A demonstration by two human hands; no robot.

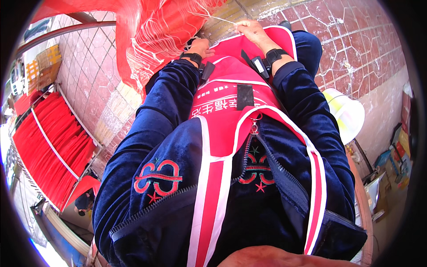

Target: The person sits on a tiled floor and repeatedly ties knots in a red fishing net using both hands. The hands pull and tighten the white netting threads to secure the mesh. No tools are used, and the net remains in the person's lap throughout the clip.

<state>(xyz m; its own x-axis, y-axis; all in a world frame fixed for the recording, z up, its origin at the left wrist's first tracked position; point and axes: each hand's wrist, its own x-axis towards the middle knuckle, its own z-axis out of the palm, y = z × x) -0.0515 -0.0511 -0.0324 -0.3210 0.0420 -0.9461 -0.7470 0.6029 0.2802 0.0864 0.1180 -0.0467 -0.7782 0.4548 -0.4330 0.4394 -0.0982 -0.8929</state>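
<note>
Both the left hand (201, 47) and the right hand (252, 31) are at the top centre of the frame, apart from each other. Fingertips of the right one pinch a white thread (220, 19), which runs leftward to the red cloth (153, 26) at the upper left. That cloth hangs with loose white strands across it. Its edge lies just beside the left hand, whose fingers are partly hidden, so its grip cannot be told. Below both hands, a red apron (222, 70) covers the person's lap. More red fabric (49, 147) fills a rack at the left.
</note>
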